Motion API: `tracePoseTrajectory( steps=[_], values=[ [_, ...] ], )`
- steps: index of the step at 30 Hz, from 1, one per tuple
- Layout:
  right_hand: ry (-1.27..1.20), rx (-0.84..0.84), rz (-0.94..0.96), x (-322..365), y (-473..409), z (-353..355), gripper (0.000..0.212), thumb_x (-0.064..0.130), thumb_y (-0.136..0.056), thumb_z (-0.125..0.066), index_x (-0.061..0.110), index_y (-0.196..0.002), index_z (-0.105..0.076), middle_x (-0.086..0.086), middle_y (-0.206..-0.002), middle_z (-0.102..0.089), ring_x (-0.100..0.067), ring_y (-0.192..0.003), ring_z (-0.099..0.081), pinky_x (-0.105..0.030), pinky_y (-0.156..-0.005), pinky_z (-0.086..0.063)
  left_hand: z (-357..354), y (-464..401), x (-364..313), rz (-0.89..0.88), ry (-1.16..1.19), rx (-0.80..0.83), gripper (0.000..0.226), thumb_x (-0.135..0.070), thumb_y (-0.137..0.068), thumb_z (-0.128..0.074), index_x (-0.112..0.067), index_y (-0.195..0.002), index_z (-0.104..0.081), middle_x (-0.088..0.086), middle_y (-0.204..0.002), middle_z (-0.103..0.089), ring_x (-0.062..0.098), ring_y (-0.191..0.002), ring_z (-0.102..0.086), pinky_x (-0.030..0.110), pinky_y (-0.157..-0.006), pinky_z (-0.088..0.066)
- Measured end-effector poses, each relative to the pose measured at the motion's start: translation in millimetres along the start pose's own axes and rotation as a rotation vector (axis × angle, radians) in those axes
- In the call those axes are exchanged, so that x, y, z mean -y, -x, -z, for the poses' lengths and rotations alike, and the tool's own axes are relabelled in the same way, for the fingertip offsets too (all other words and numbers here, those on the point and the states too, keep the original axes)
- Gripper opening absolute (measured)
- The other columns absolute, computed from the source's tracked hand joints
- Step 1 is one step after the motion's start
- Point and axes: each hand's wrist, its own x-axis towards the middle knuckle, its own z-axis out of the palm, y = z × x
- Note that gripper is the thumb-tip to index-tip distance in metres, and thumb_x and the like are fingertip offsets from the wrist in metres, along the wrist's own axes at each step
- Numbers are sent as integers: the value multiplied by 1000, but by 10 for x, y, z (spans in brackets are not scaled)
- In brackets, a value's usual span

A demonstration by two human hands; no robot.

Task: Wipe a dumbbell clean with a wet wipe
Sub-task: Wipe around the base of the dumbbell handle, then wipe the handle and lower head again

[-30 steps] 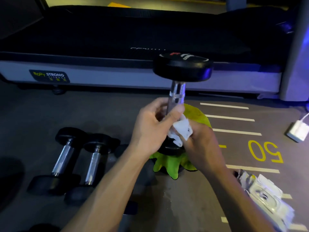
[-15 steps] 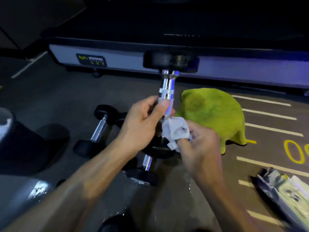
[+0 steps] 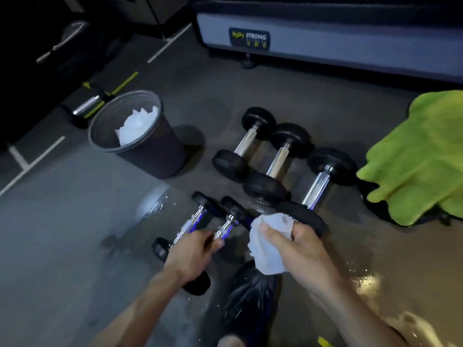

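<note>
Head view: nearest, the right hand (image 3: 298,249) clenches a crumpled white wipe (image 3: 269,242), thumb pressed across its front, holding it just above the floor (image 3: 75,221) and close to the near head of the largest dumbbell (image 3: 318,189). The left hand (image 3: 190,254) closes around the chrome handle of a small dumbbell (image 3: 220,234) lying on the floor, its far head pointing away; a second small dumbbell (image 3: 185,226) lies just beside it on the left. Wet patches shine on the floor around them. Which dumbbell counts as the task's own I cannot say for certain; the one in the left grip looks like the step in hand. To do it well, I would keep the left hand firm on the handle so the piece cannot roll, fold the wipe to a fresh face, then rub along the knurled handle and around each rubber head, turning the dumbbell to reach the underside. The wet floor may make it slide, so lifting it clear seems wiser. Farther off lie two more dumbbells (image 3: 253,144) side by side, a green cloth (image 3: 421,156) to the right, and a bin (image 3: 140,134) with used wipes to the left. Beyond stands a treadmill (image 3: 325,38).
</note>
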Motion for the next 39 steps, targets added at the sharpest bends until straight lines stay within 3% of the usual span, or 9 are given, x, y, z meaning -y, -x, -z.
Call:
tracePoseTrajectory(
  steps=[5, 10, 14, 18, 21, 25, 28, 33, 39],
  values=[
    [174, 5, -33, -158, -129, -104, 7, 26, -90, -72, 20, -88, -73, 9, -81, -76, -4, -81, -72, -13, -68, -52, -416, -131, 60, 130, -73, 37, 32, -58, -101, -56, -27, -98, -63, 0, -108, -75, 29, -109, -69, 37, -83, -50],
    [182, -16, -57, -214, -302, -169, 12, 39, -84, -77, 33, -93, -71, 9, -97, -77, -8, -98, -71, -32, -93, -55, -492, -212, 125, 145, -81, 45, 37, -61, -99, -57, -26, -106, -64, 0, -111, -75, 30, -110, -69, 37, -85, -51],
    [177, -7, -84, -192, -412, -224, 60, 66, -63, -60, 23, -102, -73, 7, -95, -78, -14, -97, -73, -42, -94, -56, -396, -179, 151, 145, -28, 30, 32, -58, -98, -62, -32, -114, -70, -5, -110, -76, 25, -111, -71, 33, -84, -50],
    [175, 37, -126, -214, -445, -278, 35, 50, -72, -60, 26, -95, -72, 7, -89, -77, -14, -91, -72, -44, -91, -57, 12, -345, 324, 144, 51, -255, 26, -50, -93, -73, -36, -114, -73, -5, -110, -76, 27, -108, -72, 36, -86, -55],
    [175, 71, -95, -224, -442, -308, 31, 47, -76, -58, 26, -94, -71, 1, -88, -77, -21, -90, -74, -49, -88, -59, 224, -627, 473, 184, -88, -195, 36, -56, -90, -74, -32, -117, -70, -2, -125, -68, 32, -120, -65, 41, -93, -53],
    [147, 47, -45, -257, -442, -305, 50, 58, -72, -54, 17, -97, -69, -5, -89, -76, -26, -91, -74, -54, -85, -59, 163, -953, 589, 222, -40, -9, 32, -49, -92, -73, -21, -83, -62, 1, -91, -72, 32, -98, -72, 34, -79, -51],
    [97, 4, -40, -263, -444, -250, 49, 57, -74, -57, 13, -94, -68, -7, -89, -76, -29, -90, -73, -55, -84, -59, 38, -1085, 682, 161, 38, 33, 43, -36, -98, -69, -19, -66, -46, 1, -67, -53, 41, -90, -69, 34, -69, -39],
    [13, -61, -37, -255, -425, -115, 17, 25, -94, -67, 10, -86, -67, -11, -84, -74, -27, -84, -74, -52, -81, -62, 23, -1055, 747, 21, 104, -20, 40, -46, -96, -61, -23, -67, -45, -4, -63, -51, 30, -71, -54, 37, -66, -38],
    [-129, -180, 2, -20, -347, 169, 12, 19, -98, -67, 9, -95, -74, -14, -87, -77, -33, -87, -75, -49, -81, -63, 555, -804, 45, -210, 475, -217, 43, -56, -86, -68, -15, -80, -63, 8, -63, -67, 11, -58, -58, 43, -65, -51]
  ],
)
